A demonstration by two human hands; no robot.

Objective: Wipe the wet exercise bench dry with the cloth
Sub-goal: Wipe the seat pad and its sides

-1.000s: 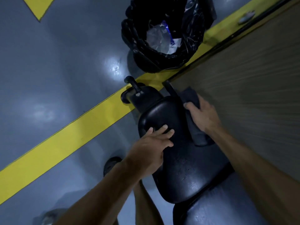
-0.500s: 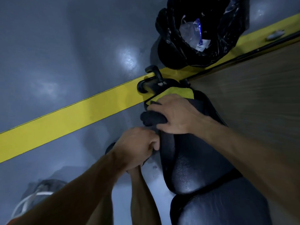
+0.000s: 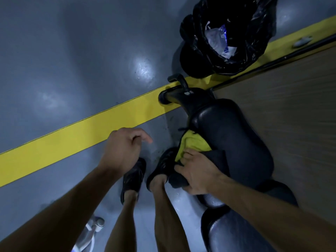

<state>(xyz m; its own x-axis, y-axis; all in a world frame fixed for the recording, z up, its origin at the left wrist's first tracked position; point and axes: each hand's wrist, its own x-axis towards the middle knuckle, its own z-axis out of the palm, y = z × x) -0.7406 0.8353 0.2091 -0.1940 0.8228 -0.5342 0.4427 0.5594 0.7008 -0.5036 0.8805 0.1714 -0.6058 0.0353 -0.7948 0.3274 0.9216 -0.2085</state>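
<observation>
The yellow-and-dark microfibre cloth (image 3: 192,146) sits bunched on the near left edge of the black padded vinyl exercise bench (image 3: 236,135), and your right hand (image 3: 198,173) is clutching it, fingers curled into the folds. You're mid-wipe along that side edge. Your left hand (image 3: 123,148) hangs free over the grey floor (image 3: 72,70), loosely curled, holding nothing. Droplets glint on the lower pad (image 3: 214,202), so the next pass likely belongs there, pressed flat.

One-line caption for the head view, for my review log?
Right hand presses a yellow-and-black cloth against the bench seat pad; left hand hangs free.
</observation>
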